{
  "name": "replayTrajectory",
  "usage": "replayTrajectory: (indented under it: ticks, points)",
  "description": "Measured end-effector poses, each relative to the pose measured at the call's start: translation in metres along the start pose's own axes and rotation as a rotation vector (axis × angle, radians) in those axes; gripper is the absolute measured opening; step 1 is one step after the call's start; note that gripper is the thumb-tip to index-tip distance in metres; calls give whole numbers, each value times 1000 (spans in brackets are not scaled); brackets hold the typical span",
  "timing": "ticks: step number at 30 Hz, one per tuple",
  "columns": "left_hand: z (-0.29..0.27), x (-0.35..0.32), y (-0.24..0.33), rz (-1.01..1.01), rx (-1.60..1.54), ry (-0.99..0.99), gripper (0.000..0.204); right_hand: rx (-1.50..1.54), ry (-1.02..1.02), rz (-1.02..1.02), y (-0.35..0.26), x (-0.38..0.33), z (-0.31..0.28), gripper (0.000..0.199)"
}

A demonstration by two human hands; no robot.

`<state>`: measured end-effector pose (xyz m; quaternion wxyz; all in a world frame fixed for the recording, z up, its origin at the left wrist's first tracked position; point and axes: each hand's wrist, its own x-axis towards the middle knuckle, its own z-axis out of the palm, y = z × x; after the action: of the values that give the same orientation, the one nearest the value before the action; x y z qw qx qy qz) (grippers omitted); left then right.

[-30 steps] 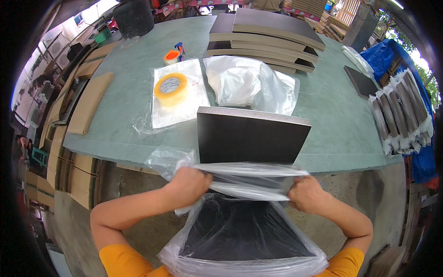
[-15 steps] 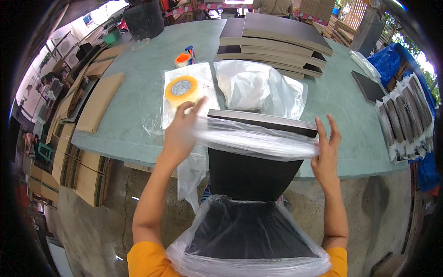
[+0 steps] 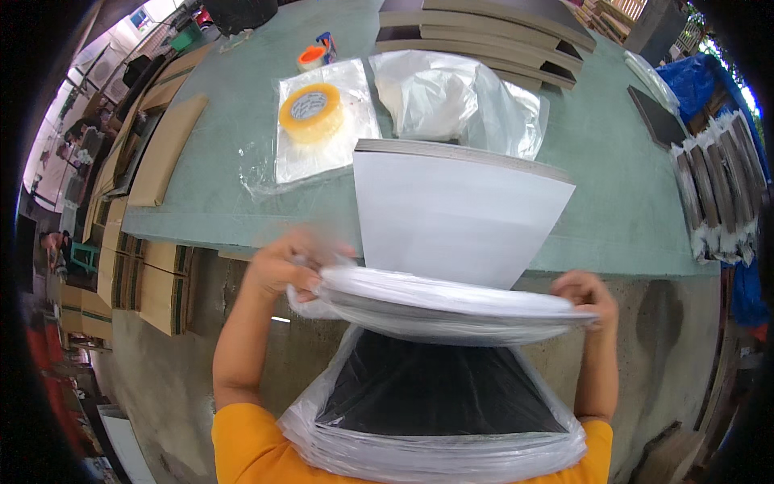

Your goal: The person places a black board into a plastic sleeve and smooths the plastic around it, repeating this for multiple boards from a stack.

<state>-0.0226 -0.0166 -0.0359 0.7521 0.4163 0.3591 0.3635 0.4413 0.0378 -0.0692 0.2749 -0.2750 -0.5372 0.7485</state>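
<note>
My left hand [image 3: 294, 262], partly blurred, grips one end of a bunched clear plastic bag [image 3: 451, 294]. My right hand [image 3: 590, 300] has its fingers curled on the bag's other end. Between them the bag spans sideways, a dark edge showing through it. Just beyond stands a white-faced flat panel [image 3: 463, 214], tilted upright at the table's front edge; its lower end is hidden behind the bag, and I cannot tell whether the bag surrounds it. Closer to me lies a black panel [image 3: 435, 387] wrapped in clear plastic, against my orange sleeves.
On the green table [image 3: 218, 153] are a yellow tape roll [image 3: 310, 113] on clear bags, an orange tape dispenser [image 3: 313, 56], crumpled plastic [image 3: 451, 97] and stacked panels [image 3: 492, 40]. Wrapped panels [image 3: 717, 185] stand at right. Cardboard [image 3: 165, 153] lines the left side.
Both hands have moved down toward me with the plastic. A white panel face now shows above it, where a black face showed below it before. The view has tipped downward.
</note>
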Motion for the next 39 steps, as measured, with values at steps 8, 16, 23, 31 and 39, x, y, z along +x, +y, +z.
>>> replayTrajectory:
  ticks: [8, 16, 23, 31, 39]
  points:
    - [-85, 10, -242, -575, 277, 206, 41, -22, 9, 395, 120, -5, 41, 29]
    - [-85, 31, -269, -77, 819, 142, 41, -964, -93, 360, 135, 7, 64, 25]
    - [-34, 14, -153, 62, 1350, 316, 31, -961, 554, 97, 112, -1, 15, 20]
    - [45, -16, 34, 307, 795, -293, 24, 314, -288, -125, 26, -4, 79, 59]
    - [45, 39, -177, 25, 1069, -170, 24, -827, -463, 466, 134, 25, 75, 65]
